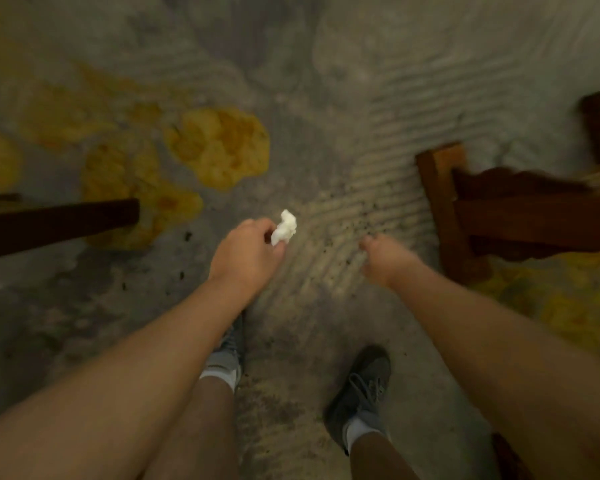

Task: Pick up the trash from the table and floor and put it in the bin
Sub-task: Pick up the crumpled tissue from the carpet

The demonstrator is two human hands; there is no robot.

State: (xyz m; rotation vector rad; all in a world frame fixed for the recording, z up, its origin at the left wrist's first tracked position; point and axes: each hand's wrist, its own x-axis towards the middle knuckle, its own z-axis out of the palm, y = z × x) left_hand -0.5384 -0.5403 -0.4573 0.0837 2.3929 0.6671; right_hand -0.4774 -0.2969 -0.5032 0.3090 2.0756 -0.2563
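I look straight down at a rough grey floor. A small crumpled white tissue (284,227) is pinched in the fingertips of my left hand (246,252), held above the floor at the middle of the view. My right hand (383,259) hangs beside it to the right, blurred, fingers curled loosely downward with nothing visible in them. No bin is in view.
A dark wooden furniture leg and rail (465,216) stands at the right, another dark wooden bar (59,220) at the left. Yellow patches (219,147) stain the floor. Dark crumbs (343,216) are scattered ahead. My two grey shoes (359,386) stand below my arms.
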